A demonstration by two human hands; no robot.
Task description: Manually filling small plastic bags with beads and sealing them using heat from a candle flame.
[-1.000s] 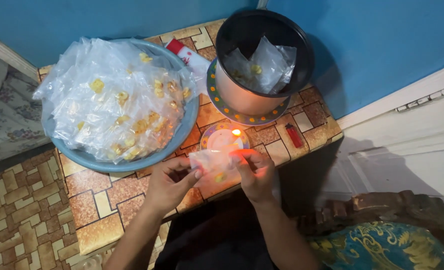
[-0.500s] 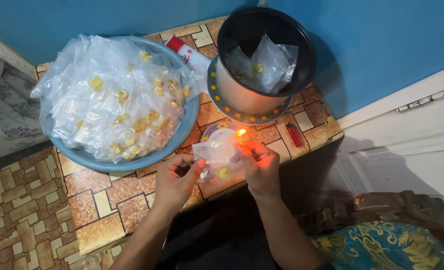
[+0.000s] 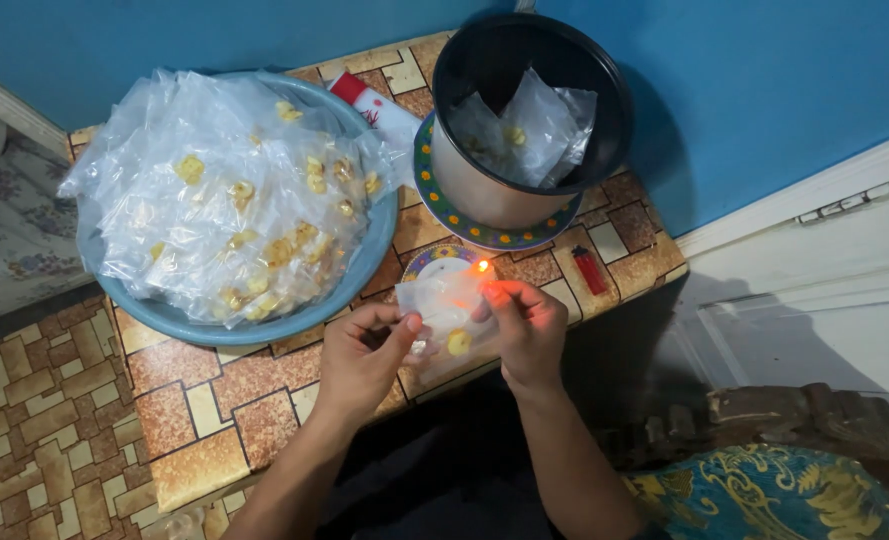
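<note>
Both hands, left [image 3: 364,352] and right [image 3: 527,325], pinching bag [image 3: 448,318] edge at flame [image 3: 483,266]. Risk: lingering melts hole, scorches fingertips.

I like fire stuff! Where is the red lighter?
The red lighter lies on the table's right edge, just right of the flame, below the pot's plate.

Bare forearms, no sleeves, dark clothing.
</note>
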